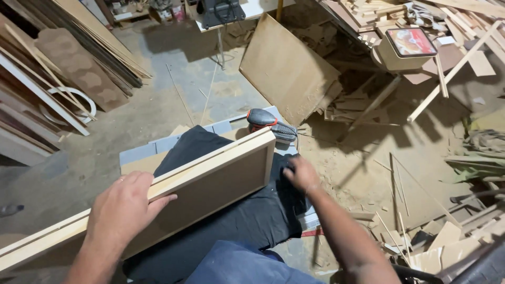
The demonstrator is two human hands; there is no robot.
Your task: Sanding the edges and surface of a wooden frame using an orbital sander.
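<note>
Head view: we see left hand (123, 208) gripping top rail of wooden frame panel (210, 184), fingers curled over edge, thumb hidden behind. Panel stands tilted on black cloth (247, 221), its lower left end cut off by picture edge. Right hand (301, 173) rests on cloth beside panel, blurred; we cannot tell finger state. Power tool (271, 125) beyond, partly hidden.
</note>
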